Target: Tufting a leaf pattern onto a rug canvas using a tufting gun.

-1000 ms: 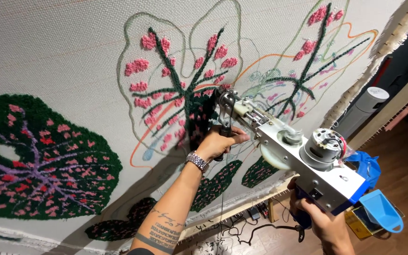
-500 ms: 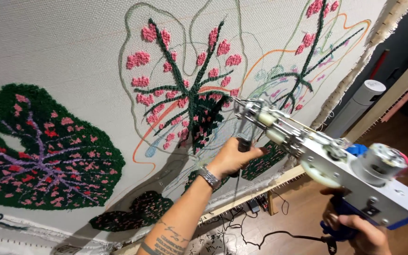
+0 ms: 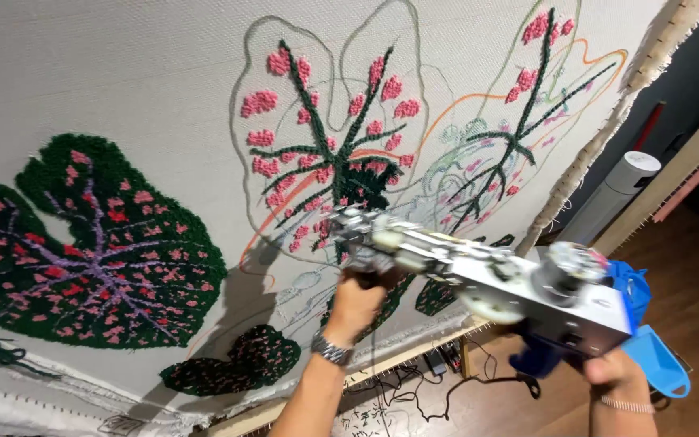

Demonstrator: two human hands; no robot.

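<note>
A silver tufting gun with blue parts points at a stretched white cloth that bears tufted leaf shapes. My left hand, with a wristwatch, grips the gun's front handle near the nose. My right hand holds the rear grip under the gun's body. The gun's tip sits at the lower part of the middle leaf, which has dark green veins and pink patches. A filled dark green and pink leaf lies to the left. A third, outlined leaf is at the upper right.
The cloth hangs on a wooden frame with a frayed right edge. Cables lie on the wooden floor below. A white cylinder stands to the right of the frame. A small dark tufted patch sits near the cloth's bottom.
The gun and both hands have shifted lower on the middle leaf, and the view has swung so the leaves sit higher in the picture.
</note>
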